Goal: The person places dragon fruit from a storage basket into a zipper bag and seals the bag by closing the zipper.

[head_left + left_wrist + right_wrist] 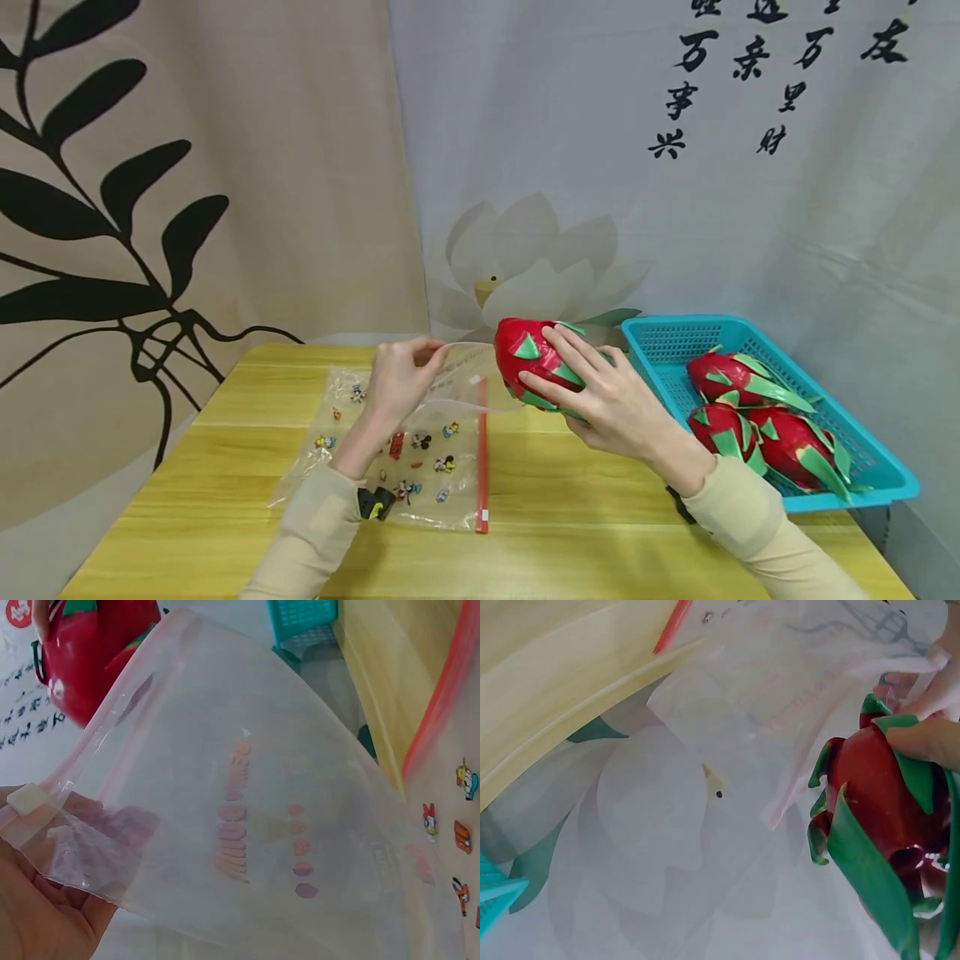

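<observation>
My left hand pinches the corner of a clear zip bag by its slider end, holding it up above the table. Pink lettering shows on the bag's side in the left wrist view. In my right hand is a red dragon fruit with green scales, gripped from above and the side. The fruit is at the bag's mouth, level with its rim; whether any of it is inside I cannot tell. The right wrist view shows the fruit's long green leaf tips and the bag hanging beside it.
A second clear bag with cartoon prints and a red zip strip lies flat on the wooden table. At the right, a blue basket holds several dragon fruits. A printed cloth hangs behind the table.
</observation>
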The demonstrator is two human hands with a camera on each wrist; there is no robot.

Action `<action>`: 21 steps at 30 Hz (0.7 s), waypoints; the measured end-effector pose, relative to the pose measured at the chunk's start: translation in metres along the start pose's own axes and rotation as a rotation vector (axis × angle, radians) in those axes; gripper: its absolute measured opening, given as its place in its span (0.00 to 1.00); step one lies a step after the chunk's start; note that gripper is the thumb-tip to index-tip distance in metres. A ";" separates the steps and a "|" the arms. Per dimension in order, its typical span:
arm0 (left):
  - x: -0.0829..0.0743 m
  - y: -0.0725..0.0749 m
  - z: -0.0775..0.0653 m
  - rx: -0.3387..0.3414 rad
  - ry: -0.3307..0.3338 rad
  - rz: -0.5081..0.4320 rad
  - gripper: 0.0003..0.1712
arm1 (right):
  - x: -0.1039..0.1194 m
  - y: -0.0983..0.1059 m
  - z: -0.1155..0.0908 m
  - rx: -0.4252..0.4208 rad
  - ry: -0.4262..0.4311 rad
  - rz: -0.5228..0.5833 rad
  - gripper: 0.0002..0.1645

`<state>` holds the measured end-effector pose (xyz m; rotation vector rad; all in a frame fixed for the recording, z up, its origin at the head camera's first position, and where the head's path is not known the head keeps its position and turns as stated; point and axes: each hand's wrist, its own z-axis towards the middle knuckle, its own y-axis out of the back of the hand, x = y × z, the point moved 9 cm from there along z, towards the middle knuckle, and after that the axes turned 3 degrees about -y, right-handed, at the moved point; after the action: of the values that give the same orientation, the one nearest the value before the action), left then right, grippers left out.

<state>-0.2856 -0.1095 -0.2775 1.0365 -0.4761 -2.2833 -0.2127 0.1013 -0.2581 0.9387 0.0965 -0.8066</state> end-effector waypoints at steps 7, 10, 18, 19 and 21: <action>0.000 -0.001 0.003 -0.004 0.017 -0.011 0.09 | 0.017 -0.009 0.004 0.026 0.065 -0.034 0.43; 0.002 -0.001 0.004 -0.003 0.040 -0.015 0.09 | 0.024 -0.011 0.005 0.031 0.091 -0.032 0.43; 0.008 -0.003 0.005 -0.012 0.084 -0.015 0.09 | 0.042 -0.016 0.008 0.081 0.141 -0.050 0.42; 0.008 -0.003 0.005 -0.014 0.081 -0.012 0.09 | 0.043 -0.017 0.008 0.093 0.142 -0.055 0.42; 0.006 -0.003 0.004 -0.017 0.069 -0.001 0.09 | 0.046 -0.018 0.008 0.108 0.142 -0.060 0.42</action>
<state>-0.2928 -0.1106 -0.2797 1.1035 -0.4270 -2.2400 -0.1944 0.0628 -0.2841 1.0987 0.2069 -0.8066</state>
